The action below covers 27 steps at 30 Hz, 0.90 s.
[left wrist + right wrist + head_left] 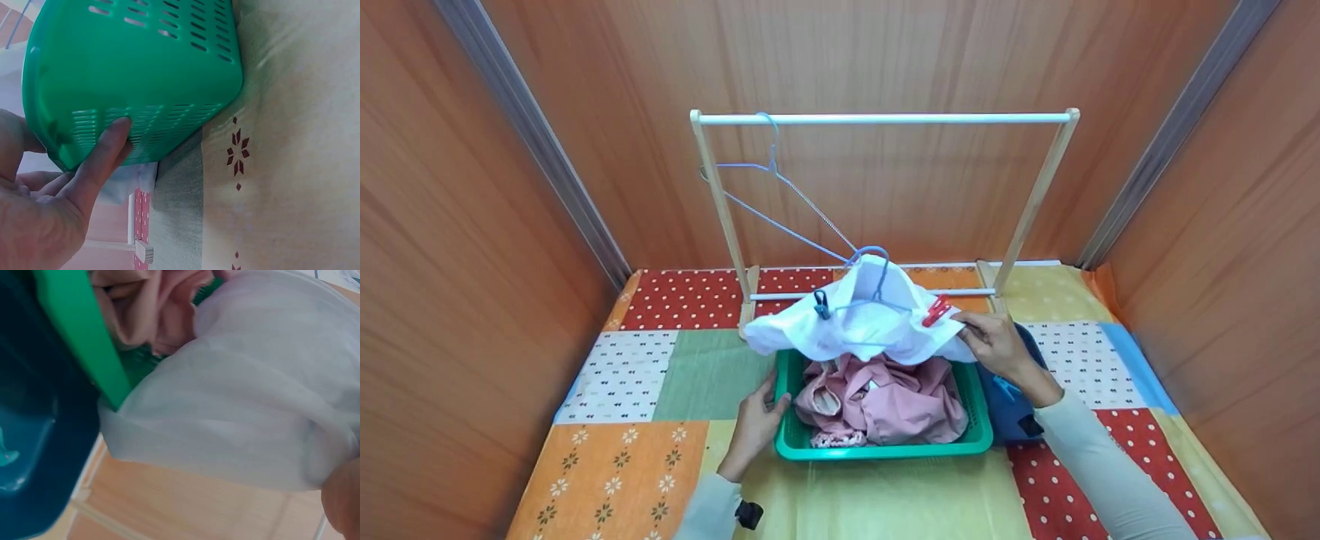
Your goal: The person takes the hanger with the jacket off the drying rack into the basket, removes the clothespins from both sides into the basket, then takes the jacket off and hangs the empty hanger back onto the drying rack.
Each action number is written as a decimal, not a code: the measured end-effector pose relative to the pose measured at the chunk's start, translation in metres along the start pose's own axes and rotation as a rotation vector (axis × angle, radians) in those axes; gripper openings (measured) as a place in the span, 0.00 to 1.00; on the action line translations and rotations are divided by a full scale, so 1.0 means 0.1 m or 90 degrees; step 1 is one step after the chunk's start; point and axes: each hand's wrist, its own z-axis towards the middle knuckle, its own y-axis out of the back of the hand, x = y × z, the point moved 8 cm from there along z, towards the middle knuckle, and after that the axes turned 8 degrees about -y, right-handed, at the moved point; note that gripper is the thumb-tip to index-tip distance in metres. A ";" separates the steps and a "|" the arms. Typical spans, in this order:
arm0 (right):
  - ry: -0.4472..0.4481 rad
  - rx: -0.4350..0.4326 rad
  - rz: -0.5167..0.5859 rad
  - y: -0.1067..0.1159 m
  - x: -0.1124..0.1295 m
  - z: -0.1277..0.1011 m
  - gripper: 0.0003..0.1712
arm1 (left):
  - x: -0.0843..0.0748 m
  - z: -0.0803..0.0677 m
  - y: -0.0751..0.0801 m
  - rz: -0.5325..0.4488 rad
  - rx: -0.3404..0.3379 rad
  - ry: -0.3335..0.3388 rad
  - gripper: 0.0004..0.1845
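Note:
A green plastic basket (885, 452) holding crumpled pink clothes (885, 401) stands mid-table. Over its far rim lies a white garment (855, 330) on a blue hanger (877, 274), with a dark clip (822, 304) on its left and a red clip (936, 311) on its right. My right hand (979, 334) pinches the garment's right edge just below the red clip. My left hand (765, 409) rests against the basket's left wall, thumb (107, 152) flat on the green side (135, 73). The right wrist view shows the white cloth (242, 399) close up beside the basket rim (84, 343).
A wooden drying rack (885, 118) stands behind the basket, with a second blue hanger (769, 161) hooked on its rail at the left. A dark blue container (1005, 409) sits right of the basket under my right wrist. A patchwork cloth (615, 375) covers the table; wooden walls enclose it.

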 end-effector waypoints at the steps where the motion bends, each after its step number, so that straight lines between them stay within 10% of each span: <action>1: -0.001 0.004 -0.001 -0.02 -0.02 -0.02 0.11 | 0.00 -0.01 0.00 0.001 -0.005 0.003 0.29; 27: -0.022 0.018 -0.076 -0.38 -0.38 -0.32 0.13 | 0.05 -0.08 0.02 0.010 -0.049 0.028 0.18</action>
